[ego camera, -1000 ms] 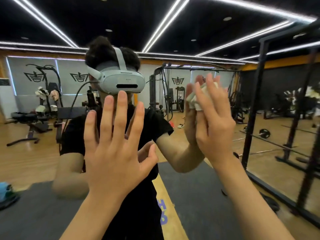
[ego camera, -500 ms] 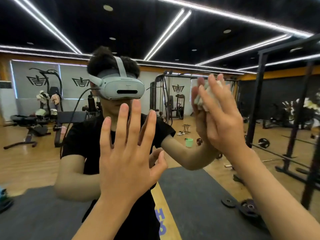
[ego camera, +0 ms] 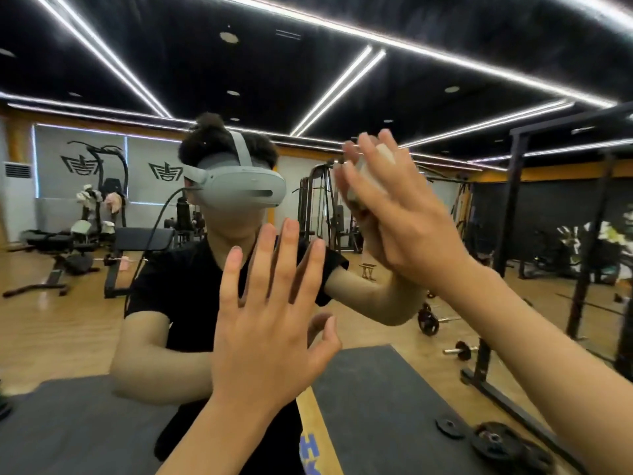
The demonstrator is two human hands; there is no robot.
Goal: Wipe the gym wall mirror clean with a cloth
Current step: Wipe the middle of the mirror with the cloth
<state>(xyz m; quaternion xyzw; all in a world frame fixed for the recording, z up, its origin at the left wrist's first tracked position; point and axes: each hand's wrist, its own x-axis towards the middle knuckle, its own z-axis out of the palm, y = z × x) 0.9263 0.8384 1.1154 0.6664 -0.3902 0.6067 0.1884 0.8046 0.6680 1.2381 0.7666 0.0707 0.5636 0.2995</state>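
Note:
The wall mirror (ego camera: 445, 80) fills the view and shows a person's reflection with a grey headset. My right hand (ego camera: 404, 221) presses a wadded white cloth (ego camera: 359, 180) against the glass at head height, right of the reflected headset. Its fingers are straight over the cloth, which shows only between them. My left hand (ego camera: 270, 323) is held flat against the mirror, fingers spread, lower and to the left, holding nothing.
The mirror reflects a gym with benches and machines at left and a cable station behind. A black rack frame (ego camera: 513, 217) stands at right. Weight plates (ego camera: 493, 440) lie on a grey floor mat (ego camera: 376, 406), and a small dumbbell (ego camera: 459, 351) lies on the wood floor.
My right hand has slid the cloth upward on the glass, above the reflected headset's level. My left hand has shifted right and sits lower against the reflection.

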